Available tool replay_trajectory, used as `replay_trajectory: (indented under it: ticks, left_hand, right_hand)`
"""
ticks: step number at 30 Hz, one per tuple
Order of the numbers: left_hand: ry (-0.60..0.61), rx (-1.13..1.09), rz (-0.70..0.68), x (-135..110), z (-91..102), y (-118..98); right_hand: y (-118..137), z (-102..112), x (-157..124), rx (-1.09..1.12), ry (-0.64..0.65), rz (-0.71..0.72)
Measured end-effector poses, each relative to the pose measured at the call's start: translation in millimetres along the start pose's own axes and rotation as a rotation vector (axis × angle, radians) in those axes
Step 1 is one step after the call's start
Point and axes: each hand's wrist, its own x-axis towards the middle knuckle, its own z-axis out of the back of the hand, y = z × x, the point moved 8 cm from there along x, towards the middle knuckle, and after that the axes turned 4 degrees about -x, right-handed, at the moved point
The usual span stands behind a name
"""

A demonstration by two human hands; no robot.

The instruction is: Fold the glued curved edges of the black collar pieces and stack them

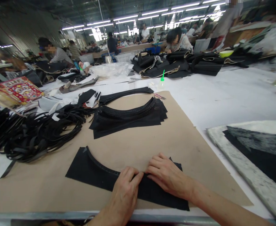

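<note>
- So, one concave-edged black fabric panel [100,174] lies on the brown paper sheet [210,175], long axis left to right;
- left hand [126,185] at its middle, right hand [165,174] on its right half; it's right below both, neither nearer;
- fingers bent together at the concave edge; can't tell if they're pinching;
- beyond: one fanned black panel stack [128,122], layers uncountable; one pair of red-handled snips [160,96]

both hands [126,188] on curved blk fabric pc [94,174] atop brn sheet [126,149].
</note>
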Motion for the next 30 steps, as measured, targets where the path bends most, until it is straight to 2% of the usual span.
replay_trajectory:
  ticks: [15,22,27,30]
  left_hand:
    - [0.043,0.186,-0.168,-14.3,-8.2,-10.4]
    - [-0.029,0.254,-0.226,-10.7,0.9,-16.6]
    - [-0.054,0.235,-0.183,-2.3,8.0,-16.3]
    - [-0.035,0.160,-0.146,6.2,1.7,-20.1]
  right_hand:
    - [-8.8,2.4,-17.3,-0.137,-0.001,0.087]
    - [-11.6,11.3,-26.6,-0.179,0.000,0.144]
    - [-10.9,9.5,-30.1,-0.189,-0.011,0.151]
    - [-10.4,8.7,-30.9,-0.193,-0.018,0.155]
